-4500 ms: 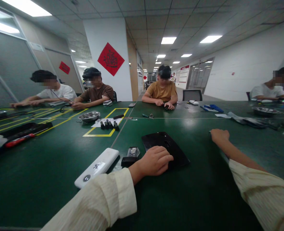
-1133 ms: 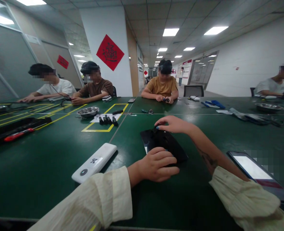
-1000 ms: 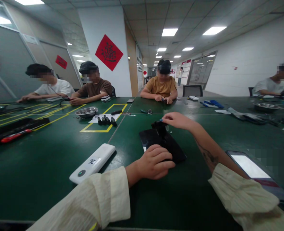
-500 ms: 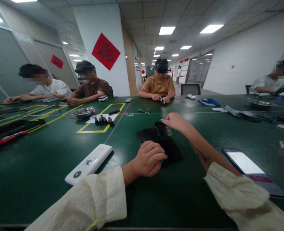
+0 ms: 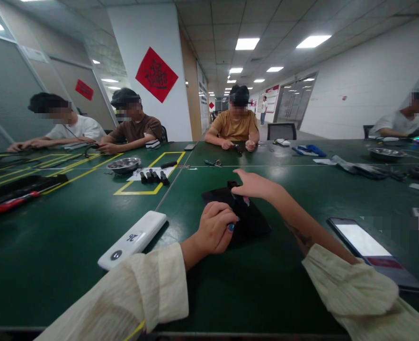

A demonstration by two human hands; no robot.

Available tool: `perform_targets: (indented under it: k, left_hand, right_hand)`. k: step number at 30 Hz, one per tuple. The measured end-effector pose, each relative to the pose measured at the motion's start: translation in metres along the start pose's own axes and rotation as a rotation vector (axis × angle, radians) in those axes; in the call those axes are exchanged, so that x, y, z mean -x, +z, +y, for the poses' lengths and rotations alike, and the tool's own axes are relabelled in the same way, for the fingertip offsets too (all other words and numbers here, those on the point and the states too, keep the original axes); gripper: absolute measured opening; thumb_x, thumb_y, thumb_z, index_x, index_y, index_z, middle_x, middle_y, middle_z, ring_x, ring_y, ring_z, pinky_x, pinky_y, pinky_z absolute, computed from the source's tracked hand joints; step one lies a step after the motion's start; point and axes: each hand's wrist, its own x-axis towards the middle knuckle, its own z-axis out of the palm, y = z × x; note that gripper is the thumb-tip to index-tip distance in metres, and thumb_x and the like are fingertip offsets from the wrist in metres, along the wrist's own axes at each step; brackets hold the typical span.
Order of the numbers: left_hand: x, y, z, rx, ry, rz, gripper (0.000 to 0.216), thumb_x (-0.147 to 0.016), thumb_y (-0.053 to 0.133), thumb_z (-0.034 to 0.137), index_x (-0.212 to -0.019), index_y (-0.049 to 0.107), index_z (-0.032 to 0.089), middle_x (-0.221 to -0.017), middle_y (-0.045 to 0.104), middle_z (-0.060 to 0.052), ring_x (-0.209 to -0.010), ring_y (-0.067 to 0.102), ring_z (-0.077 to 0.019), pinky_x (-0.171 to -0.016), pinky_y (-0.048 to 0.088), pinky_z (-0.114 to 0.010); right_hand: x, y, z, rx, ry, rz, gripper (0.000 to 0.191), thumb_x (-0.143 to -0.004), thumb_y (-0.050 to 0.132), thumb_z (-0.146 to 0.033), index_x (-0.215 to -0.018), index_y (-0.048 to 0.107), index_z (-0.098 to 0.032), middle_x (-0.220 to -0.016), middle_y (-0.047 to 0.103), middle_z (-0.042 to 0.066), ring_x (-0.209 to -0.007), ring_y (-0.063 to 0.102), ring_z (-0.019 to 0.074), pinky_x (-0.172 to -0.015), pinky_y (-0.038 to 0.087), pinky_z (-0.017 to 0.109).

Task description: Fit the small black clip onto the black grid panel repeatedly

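Observation:
A flat black sheet point(image 5: 255, 225) lies on the green table in front of me, partly under my hands. My left hand point(image 5: 215, 229) is closed above its near left side, fingertips pinched together. What they hold, if anything, is hidden. A small black part point(image 5: 231, 184) stands over the sheet's far edge, and its lower portion is hard to make out against the dark sheet. My right hand point(image 5: 257, 185) reaches in from the right, thumb and index finger apart close to that part. Beneath the right hand a small clear and pinkish piece point(image 5: 246, 201) shows.
A white power bank point(image 5: 133, 240) marked 26 lies to the left, and a phone point(image 5: 365, 241) to the right. Farther off are a metal bowl point(image 5: 124, 165), several black cylindrical pieces point(image 5: 154, 177) on paper and a red-handled tool point(image 5: 15, 202). Other people sit around the table.
My right thumb and index finger have spread from their pinch on the black part. My left hand has turned and moved slightly up and left, its fingers curled tighter.

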Motion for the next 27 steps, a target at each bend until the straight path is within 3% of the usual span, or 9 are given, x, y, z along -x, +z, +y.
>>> perform_targets:
  k: [5,12,17,21,23,25,27]
  left_hand:
    - [-0.001,-0.001,0.002,-0.021,-0.012,0.006,0.017,-0.076,0.041,0.015,-0.091,0.049,0.018,-0.083,0.061,-0.005,-0.087,0.053,-0.0189,-0.080,0.039,-0.037]
    - [0.000,0.000,0.001,-0.052,0.031,0.008,0.022,-0.075,0.043,0.013,-0.097,0.046,0.018,-0.090,0.061,-0.006,-0.090,0.053,-0.0197,-0.083,0.040,-0.039]
    - [-0.001,0.000,0.002,-0.060,0.023,-0.008,0.020,-0.076,0.042,0.013,-0.095,0.047,0.018,-0.089,0.061,-0.006,-0.088,0.053,-0.0195,-0.082,0.041,-0.038]
    - [-0.002,0.000,0.003,-0.061,0.015,-0.023,0.018,-0.077,0.042,0.013,-0.093,0.049,0.018,-0.087,0.061,-0.006,-0.087,0.053,-0.0192,-0.082,0.041,-0.038]
    - [-0.002,0.000,0.003,-0.060,0.014,-0.029,0.018,-0.077,0.042,0.013,-0.092,0.049,0.018,-0.087,0.061,-0.006,-0.087,0.053,-0.0190,-0.082,0.041,-0.038]
    - [-0.002,-0.001,0.003,-0.066,0.014,-0.029,0.018,-0.077,0.042,0.013,-0.092,0.050,0.018,-0.086,0.061,-0.006,-0.087,0.053,-0.0188,-0.083,0.041,-0.037]
    - [-0.003,-0.001,0.003,-0.085,0.012,-0.023,0.017,-0.077,0.042,0.013,-0.091,0.051,0.018,-0.086,0.061,-0.006,-0.087,0.053,-0.0188,-0.083,0.041,-0.037]
  right_hand:
    - [-0.005,-0.002,0.010,-0.209,-0.105,-0.180,0.049,-0.079,0.047,-0.026,-0.127,0.045,-0.014,-0.088,0.069,0.004,-0.052,0.063,0.0115,-0.070,0.047,0.023]
    - [-0.018,0.009,0.025,-0.240,-0.064,-0.107,0.046,-0.078,0.052,-0.028,-0.121,0.047,-0.015,-0.075,0.068,0.003,-0.058,0.065,0.0137,-0.068,0.048,0.024]
    - [-0.015,0.014,0.022,-0.332,-0.085,-0.231,0.056,-0.075,0.060,-0.031,-0.125,0.040,-0.015,-0.083,0.067,0.004,-0.055,0.063,0.0133,-0.060,0.049,0.024]
    - [-0.014,0.010,0.022,-0.294,-0.111,-0.275,0.063,-0.076,0.060,-0.046,-0.127,0.038,-0.017,-0.086,0.067,0.005,-0.061,0.064,0.0146,-0.065,0.049,0.026]
    - [-0.016,0.006,0.027,-0.216,-0.048,-0.223,0.064,-0.079,0.050,-0.057,-0.128,0.040,-0.018,-0.085,0.067,0.007,-0.073,0.065,0.0189,-0.075,0.048,0.033]
    - [-0.018,0.005,0.036,-0.008,0.184,-0.029,0.064,-0.081,0.041,-0.063,-0.124,0.046,-0.016,-0.093,0.067,0.013,-0.091,0.062,0.0272,-0.087,0.040,0.047]
    - [-0.021,0.008,0.047,0.252,0.449,0.190,0.058,-0.082,0.042,-0.059,-0.116,0.054,-0.014,-0.103,0.063,0.019,-0.106,0.054,0.0357,-0.093,0.024,0.061]
